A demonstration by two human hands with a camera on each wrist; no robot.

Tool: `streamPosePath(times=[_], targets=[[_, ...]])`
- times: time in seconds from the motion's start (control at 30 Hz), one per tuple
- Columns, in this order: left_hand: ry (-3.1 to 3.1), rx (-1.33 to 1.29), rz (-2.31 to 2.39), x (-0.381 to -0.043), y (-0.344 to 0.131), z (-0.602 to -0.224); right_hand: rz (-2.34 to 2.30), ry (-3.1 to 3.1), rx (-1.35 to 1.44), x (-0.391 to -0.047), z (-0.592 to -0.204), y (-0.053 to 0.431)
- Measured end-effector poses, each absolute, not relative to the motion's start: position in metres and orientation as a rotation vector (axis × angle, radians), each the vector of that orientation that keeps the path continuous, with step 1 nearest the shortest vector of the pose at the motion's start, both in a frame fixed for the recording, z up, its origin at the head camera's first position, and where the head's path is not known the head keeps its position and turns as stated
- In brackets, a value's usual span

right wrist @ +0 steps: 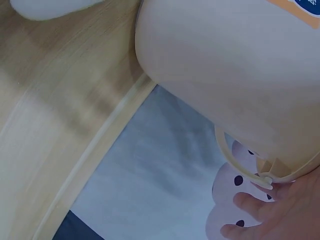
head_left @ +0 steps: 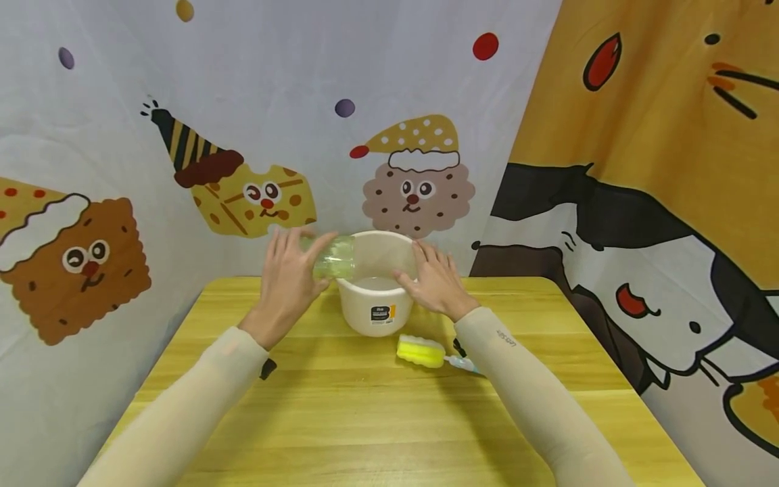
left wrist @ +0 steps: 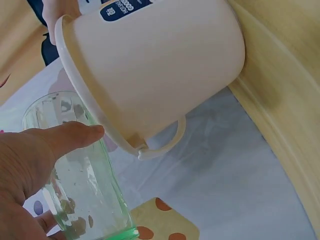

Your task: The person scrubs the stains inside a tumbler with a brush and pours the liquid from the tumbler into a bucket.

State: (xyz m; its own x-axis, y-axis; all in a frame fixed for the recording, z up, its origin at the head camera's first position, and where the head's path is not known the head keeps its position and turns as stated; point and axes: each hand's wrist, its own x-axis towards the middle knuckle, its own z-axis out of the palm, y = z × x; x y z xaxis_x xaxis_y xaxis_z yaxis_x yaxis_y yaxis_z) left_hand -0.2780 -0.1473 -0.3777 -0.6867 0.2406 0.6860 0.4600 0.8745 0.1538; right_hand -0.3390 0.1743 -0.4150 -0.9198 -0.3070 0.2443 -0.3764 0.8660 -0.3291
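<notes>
My left hand (head_left: pixel 286 270) grips a clear, green-tinted drinking glass (head_left: pixel 336 257) at the left rim of a cream plastic bucket (head_left: pixel 377 314). The glass is tipped on its side, mouth toward the bucket. Seen from the left wrist, my thumb (left wrist: pixel 75 136) lies across the glass (left wrist: pixel 87 185), its tip right at the bucket rim (left wrist: pixel 82 90). My right hand (head_left: pixel 441 279) holds the bucket's right rim, thumb over the inner side and fingers outside. In the right wrist view those fingers (right wrist: pixel 252 205) spread beside the handle joint (right wrist: pixel 267 179).
A yellow and white sponge brush (head_left: pixel 421 352) with a pale blue handle (head_left: pixel 464 364) lies on the wooden table (head_left: pixel 341 419), in front of the bucket and partly behind my right sleeve. A printed cloth (head_left: pixel 274 67) hangs right behind the table's far edge.
</notes>
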Motion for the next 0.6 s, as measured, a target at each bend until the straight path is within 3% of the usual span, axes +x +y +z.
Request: streamPosePath(times=[0.6], targets=[[-2.366,-0.317,-0.68,-0.246,-0.153,-0.404,0.562,-2.866,0.527,-0.338,-0.414,0.175]])
